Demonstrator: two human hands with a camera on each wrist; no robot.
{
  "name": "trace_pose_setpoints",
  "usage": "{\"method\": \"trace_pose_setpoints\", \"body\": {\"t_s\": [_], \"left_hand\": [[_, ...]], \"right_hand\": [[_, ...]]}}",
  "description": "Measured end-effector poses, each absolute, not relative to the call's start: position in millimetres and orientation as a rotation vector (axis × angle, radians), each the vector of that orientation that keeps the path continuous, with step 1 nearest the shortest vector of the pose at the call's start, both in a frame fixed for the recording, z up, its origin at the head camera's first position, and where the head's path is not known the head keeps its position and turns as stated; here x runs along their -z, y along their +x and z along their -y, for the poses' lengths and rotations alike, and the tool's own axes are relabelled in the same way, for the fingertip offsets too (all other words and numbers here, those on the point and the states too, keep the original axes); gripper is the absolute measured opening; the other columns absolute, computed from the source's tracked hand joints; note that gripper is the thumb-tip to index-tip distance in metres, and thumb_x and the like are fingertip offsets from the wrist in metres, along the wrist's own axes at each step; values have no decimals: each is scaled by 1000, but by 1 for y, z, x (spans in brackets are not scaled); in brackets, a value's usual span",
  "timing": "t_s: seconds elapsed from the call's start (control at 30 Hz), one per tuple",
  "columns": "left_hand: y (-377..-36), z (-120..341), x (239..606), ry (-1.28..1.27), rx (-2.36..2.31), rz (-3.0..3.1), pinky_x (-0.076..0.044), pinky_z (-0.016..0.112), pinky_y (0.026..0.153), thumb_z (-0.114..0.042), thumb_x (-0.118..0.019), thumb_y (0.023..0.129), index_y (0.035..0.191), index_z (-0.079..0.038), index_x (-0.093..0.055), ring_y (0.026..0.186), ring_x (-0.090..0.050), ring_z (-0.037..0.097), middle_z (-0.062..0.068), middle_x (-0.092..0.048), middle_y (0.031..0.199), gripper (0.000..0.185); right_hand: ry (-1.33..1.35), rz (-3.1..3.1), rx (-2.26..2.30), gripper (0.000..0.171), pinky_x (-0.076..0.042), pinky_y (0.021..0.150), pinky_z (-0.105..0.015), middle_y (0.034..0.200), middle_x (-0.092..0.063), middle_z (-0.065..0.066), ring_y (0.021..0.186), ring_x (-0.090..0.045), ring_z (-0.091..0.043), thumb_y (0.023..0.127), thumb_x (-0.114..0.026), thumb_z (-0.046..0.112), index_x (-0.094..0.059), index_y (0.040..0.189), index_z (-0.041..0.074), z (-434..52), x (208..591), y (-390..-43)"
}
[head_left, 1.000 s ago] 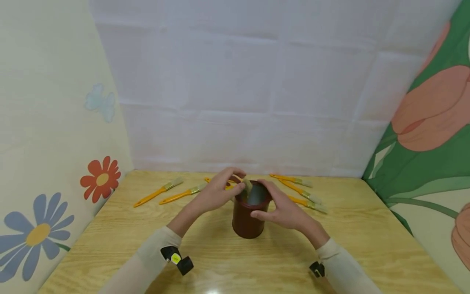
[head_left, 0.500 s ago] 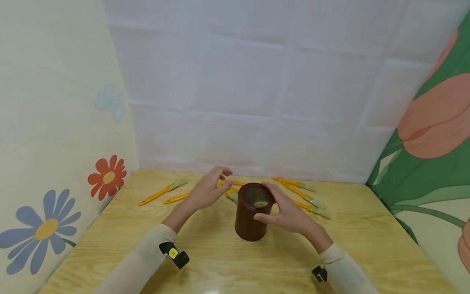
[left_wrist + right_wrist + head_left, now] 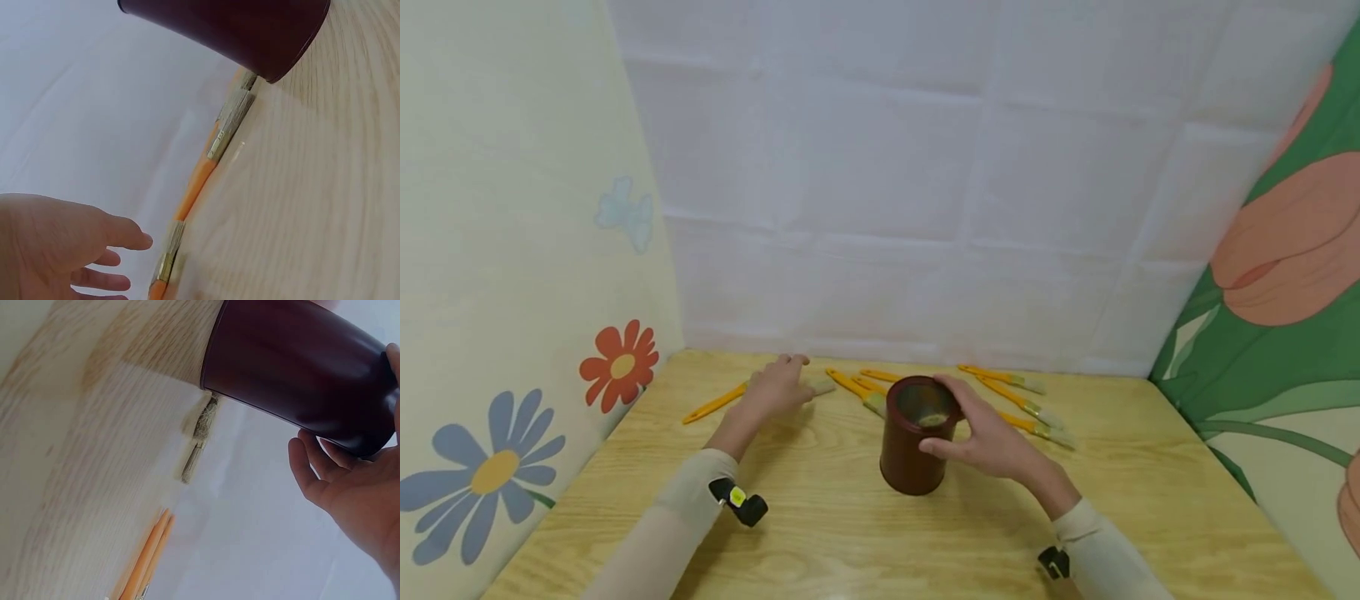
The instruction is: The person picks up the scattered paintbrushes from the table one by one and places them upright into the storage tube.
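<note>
A dark red-brown cylindrical cup (image 3: 912,454) stands upright on the table. My right hand (image 3: 988,429) grips it near the rim, thumb in front, fingers round the back. Low inside the cup shows a tan patch (image 3: 934,419), its kind unclear. My left hand (image 3: 775,390) is at the left, fingers apart and holding nothing. It hovers over a yellow-handled paintbrush (image 3: 822,387), hiding most of it. In the left wrist view, the thumb is close to the bristles of a paintbrush (image 3: 170,250); contact cannot be told.
Left of the hand lies another paintbrush (image 3: 715,404). Several more lie behind the cup, including one paintbrush (image 3: 853,387), and to its right, including another paintbrush (image 3: 1015,400). A white cloth backdrop (image 3: 880,208) closes off the table's (image 3: 850,533) far edge.
A second ago my left hand held a tan-green object at the cup's mouth. It has let go and moved left to the paintbrushes. My right hand has stayed on the cup.
</note>
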State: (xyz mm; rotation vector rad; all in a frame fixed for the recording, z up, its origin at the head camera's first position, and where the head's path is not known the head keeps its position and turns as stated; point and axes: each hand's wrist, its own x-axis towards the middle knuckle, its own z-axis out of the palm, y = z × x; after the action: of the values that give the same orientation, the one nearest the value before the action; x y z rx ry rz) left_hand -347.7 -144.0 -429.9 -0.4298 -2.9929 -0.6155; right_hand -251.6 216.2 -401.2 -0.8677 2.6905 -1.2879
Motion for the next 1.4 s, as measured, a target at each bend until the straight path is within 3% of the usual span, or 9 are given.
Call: {"method": "trace_pose_setpoints", "body": {"t_s": [0.13, 0.27, 0.37, 0.5, 0.87, 1.13, 1.4], "left_hand": [[-351, 148, 431, -434, 579, 3028, -37, 70, 96, -24, -68, 100, 143, 4, -52, 121, -51, 50, 28, -48, 141, 54], [-351, 151, 437, -473, 501, 3015, -39, 67, 90, -24, -71, 98, 129, 1, -65, 108, -57, 43, 20, -59, 118, 40], [-350, 152, 443, -492, 502, 2980, -39, 64, 87, -24, -73, 97, 120, -4, -70, 101, -55, 40, 14, -58, 108, 31], [-350, 152, 447, -482, 565, 2952, -37, 63, 87, -24, -72, 98, 117, -7, -72, 102, -52, 42, 14, -56, 108, 26], [-357, 151, 450, -526, 549, 2879, -46, 52, 77, -20, -74, 97, 118, -8, -75, 93, -58, 28, 8, -64, 99, 25], [-359, 152, 452, -549, 534, 2899, -49, 55, 80, -20, -74, 96, 116, -9, -77, 98, -61, 30, 8, -68, 102, 23], [-357, 155, 440, -509, 747, 2894, -51, 54, 85, -19, -72, 97, 121, -4, -73, 105, -64, 36, 18, -69, 113, 28]], "right_hand": [[-896, -2681, 1296, 88, -42, 103, -54, 150, -39, 8, 130, -46, -14, 90, -77, 49, -26, 159, 30, -217, 401, -252], [-895, -2665, 1298, 87, -42, 103, -52, 150, -39, 5, 130, -47, -15, 92, -77, 43, -27, 160, 25, -216, 397, -251], [-880, -2648, 1306, 86, -40, 104, -54, 151, -39, 1, 131, -47, -18, 93, -78, 36, -27, 160, 18, -213, 388, -243], [-887, -2650, 1302, 86, -40, 103, -57, 151, -39, -4, 131, -47, -22, 94, -78, 31, -26, 160, 13, -209, 379, -236], [-928, -2686, 1305, 87, -43, 101, -54, 150, -39, 7, 128, -48, -14, 91, -78, 43, -26, 159, 30, -217, 401, -253], [-915, -2706, 1278, 88, -43, 102, -51, 152, -36, 8, 130, -47, -13, 90, -76, 50, -23, 159, 35, -218, 404, -251], [-904, -2716, 1267, 89, -43, 102, -51, 154, -34, 7, 132, -45, -14, 91, -76, 51, -22, 160, 34, -218, 405, -251]]}}
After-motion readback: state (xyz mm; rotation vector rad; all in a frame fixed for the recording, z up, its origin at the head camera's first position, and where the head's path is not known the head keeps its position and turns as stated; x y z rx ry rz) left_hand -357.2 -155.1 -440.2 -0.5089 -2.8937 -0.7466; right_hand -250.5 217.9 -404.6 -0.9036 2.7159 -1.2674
